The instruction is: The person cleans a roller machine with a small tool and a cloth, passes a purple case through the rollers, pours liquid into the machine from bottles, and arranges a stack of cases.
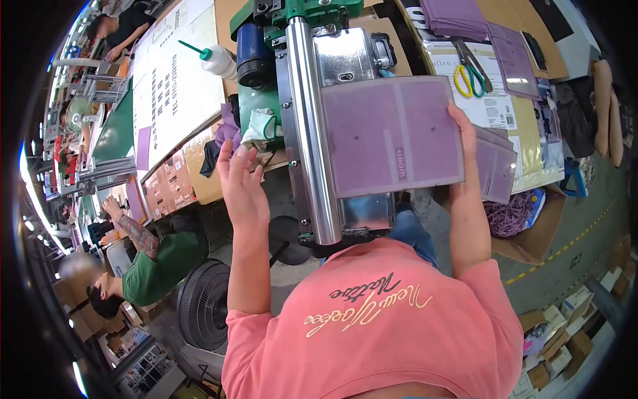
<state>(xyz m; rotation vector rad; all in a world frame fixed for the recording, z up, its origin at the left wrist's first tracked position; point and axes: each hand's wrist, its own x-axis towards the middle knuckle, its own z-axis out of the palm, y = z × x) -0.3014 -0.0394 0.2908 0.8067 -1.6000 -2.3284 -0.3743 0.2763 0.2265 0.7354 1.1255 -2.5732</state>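
A flat purple sheet (372,139) with a pale border and small lettering lies level, its left edge against the shiny metal roller (307,120) of a green machine. My right hand (465,136) grips the sheet's right edge, thumb along the top side and the other fingers hidden beneath. To the left of the roller, my left hand (242,179) is held up with its fingers apart and nothing in them. Just beyond it are a white cloth with a green edge (260,126) and crumpled purple material (228,126).
A white bottle with a green nozzle (216,61) stands behind the cloth. On the right are scissors (470,80), a purple stack (455,16), more purple sheets (495,166) and a box of purple scraps (515,219). A black fan (205,302) and a seated co-worker (159,263) are at left.
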